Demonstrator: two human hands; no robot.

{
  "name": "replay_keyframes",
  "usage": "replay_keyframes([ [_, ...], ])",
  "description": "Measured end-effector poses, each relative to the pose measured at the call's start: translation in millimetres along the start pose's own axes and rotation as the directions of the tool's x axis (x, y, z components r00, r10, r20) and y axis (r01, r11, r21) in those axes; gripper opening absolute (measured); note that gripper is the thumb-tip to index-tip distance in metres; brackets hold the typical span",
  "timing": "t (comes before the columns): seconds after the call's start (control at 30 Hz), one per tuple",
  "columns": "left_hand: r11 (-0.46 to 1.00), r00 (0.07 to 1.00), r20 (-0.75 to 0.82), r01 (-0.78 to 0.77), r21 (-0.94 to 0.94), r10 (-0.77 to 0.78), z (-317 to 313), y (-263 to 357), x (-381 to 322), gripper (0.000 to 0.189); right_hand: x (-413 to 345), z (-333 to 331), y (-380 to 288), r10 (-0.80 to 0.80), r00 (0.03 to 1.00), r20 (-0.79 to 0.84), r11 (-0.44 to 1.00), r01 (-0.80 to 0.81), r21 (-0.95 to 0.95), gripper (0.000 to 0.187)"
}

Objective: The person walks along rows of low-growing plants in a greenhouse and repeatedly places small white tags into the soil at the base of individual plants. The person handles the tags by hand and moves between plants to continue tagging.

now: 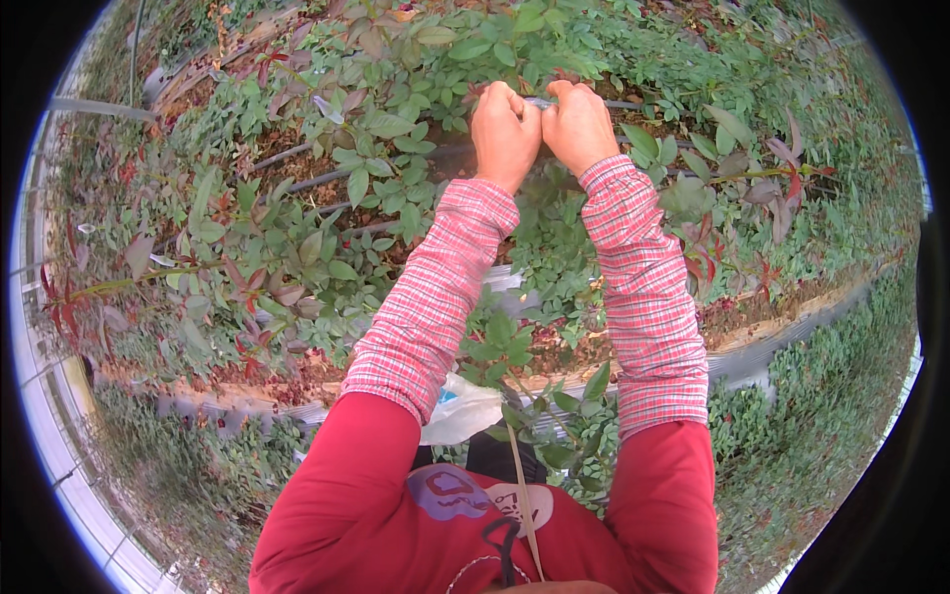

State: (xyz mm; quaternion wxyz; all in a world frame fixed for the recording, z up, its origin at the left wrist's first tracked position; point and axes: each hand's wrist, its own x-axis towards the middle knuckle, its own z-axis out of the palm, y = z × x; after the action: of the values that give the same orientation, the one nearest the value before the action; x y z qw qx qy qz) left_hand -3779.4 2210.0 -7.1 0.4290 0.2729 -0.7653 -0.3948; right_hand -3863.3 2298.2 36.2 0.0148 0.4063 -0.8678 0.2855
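Note:
Side by side, my left hand (507, 134) and my right hand (580, 122) meet over a bed of leafy rose-like plants (378, 126), fingers curled. Between their fingertips shows a small piece of thin clear plastic (540, 102), pinched by both hands; what lies under the fingers is hidden. Checked sleeve covers in red and white reach from my wrists to the elbows over red sleeves. A similar translucent plastic piece (328, 110) sits on a shoot to the left of my hands.
Thin dark irrigation pipes (319, 180) run through the bed. Long shoots with reddish leaves (779, 174) stick out at right and left. A white plastic bag (464, 412) hangs near my waist. Silvery plastic sheeting (749, 361) edges the soil. A pale post (104, 109) stands upper left.

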Motion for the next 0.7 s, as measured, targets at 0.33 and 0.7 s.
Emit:
replay_keyframes([
  [0.33,0.995,0.996,0.031,0.082,0.054,-0.084,10,-4,-3,0.021,8,7,7,0.034,0.994,0.104,0.996,-0.043,0.078,0.034],
  [0.7,0.916,0.987,0.009,0.15,-0.373,-0.158,32,-2,-4,0.023,8,0,17,0.078,0.997,-0.011,0.973,-0.074,0.22,0.026],
])
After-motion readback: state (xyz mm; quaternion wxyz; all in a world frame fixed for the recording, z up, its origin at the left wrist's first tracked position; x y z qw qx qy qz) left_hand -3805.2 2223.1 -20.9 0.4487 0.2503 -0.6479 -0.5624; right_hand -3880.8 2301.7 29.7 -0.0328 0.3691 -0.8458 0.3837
